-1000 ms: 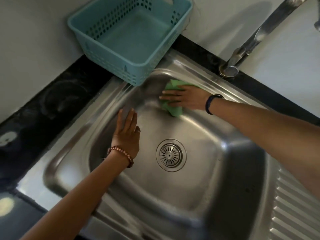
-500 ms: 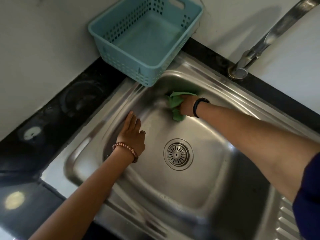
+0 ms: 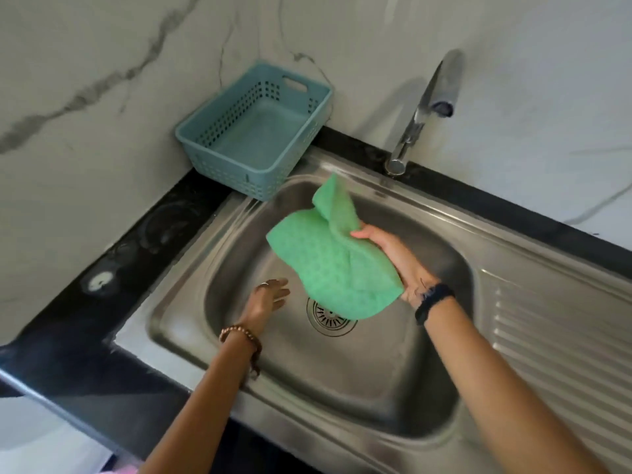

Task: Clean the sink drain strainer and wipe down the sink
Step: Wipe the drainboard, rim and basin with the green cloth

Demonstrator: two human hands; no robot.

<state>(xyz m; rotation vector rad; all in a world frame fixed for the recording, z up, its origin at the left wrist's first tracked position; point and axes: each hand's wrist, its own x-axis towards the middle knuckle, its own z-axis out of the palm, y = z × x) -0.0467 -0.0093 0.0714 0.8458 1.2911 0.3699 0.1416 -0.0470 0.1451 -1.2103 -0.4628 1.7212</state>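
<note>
A home kitchen: steel sink [image 3: 342, 398] with drainboard, tap [image 3: 415, 121], black counter [image 3: 113, 268], marble wall.

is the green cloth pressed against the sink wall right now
No, the right hand holds the green cloth up in the air above the sink basin, partly covering the drain strainer.

A round perforated metal drain strainer [image 3: 330, 319] sat seated in the floor of the stainless-steel sink basin [image 3: 342, 381], its upper part hidden behind a crumpled green textured cleaning cloth [image 3: 337, 254] held above it.
</note>
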